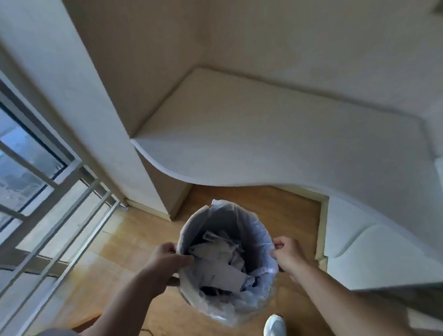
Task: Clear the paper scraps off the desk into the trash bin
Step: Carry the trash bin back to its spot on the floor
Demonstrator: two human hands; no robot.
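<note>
Both hands gripped the trash bin (228,259) by its rim, one on each side. The left hand (167,266) closed its fingers over the left edge, thumb reaching inside the rim against the liner. The right hand (290,254) pinched the right edge, fingers curled tight around rim and plastic together. The bin hung over the wooden floor (112,267), just in front of the curved white desk (266,143); whether it touched the floor I could not tell. Paper scraps (221,262) lay heaped inside it, crumpled white pieces piled on one another against the pale blue liner (256,233), whose loose plastic spilled over the rim. A white shoe (275,330) stood on the floor just below the bin. To the left, a window with metal bars (34,207) ran down to floor level.
</note>
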